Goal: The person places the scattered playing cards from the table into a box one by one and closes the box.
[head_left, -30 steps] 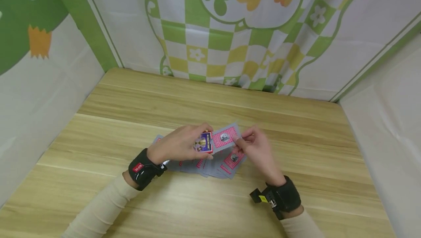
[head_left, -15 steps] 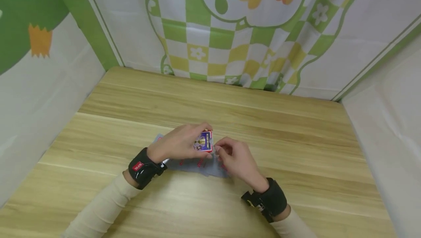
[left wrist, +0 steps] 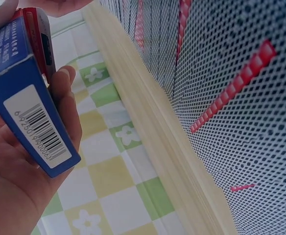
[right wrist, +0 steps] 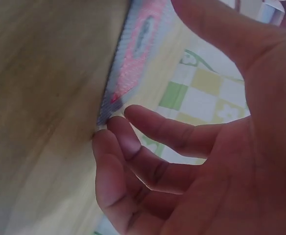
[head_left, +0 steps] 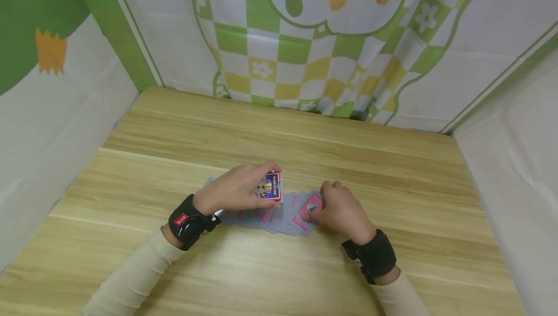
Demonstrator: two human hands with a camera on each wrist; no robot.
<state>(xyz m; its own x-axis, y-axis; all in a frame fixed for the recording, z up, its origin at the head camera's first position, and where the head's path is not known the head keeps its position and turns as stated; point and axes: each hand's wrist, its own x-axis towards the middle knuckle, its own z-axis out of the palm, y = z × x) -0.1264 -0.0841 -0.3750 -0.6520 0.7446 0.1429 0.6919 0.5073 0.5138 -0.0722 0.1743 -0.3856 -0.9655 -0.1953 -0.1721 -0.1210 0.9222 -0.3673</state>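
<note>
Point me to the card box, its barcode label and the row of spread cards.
Card box [head_left: 270,188]: head view, on its printed purple face.
Barcode label [left wrist: 37,127]: left wrist view, on the printed bars mid-label.
Spread cards [head_left: 281,218]: head view, on the overlapping cards just below the box.

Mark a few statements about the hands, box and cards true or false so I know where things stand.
1. The left hand holds the box. True.
2. The cards are squared into one neat pile. False: they lie spread in an overlapping row on the table.
3. In the head view, the right hand is at the row's left end. False: it is at the right end.
4. The fingers of the right hand touch a card. True.
5. The left wrist view shows a barcode on the box. True.
</note>
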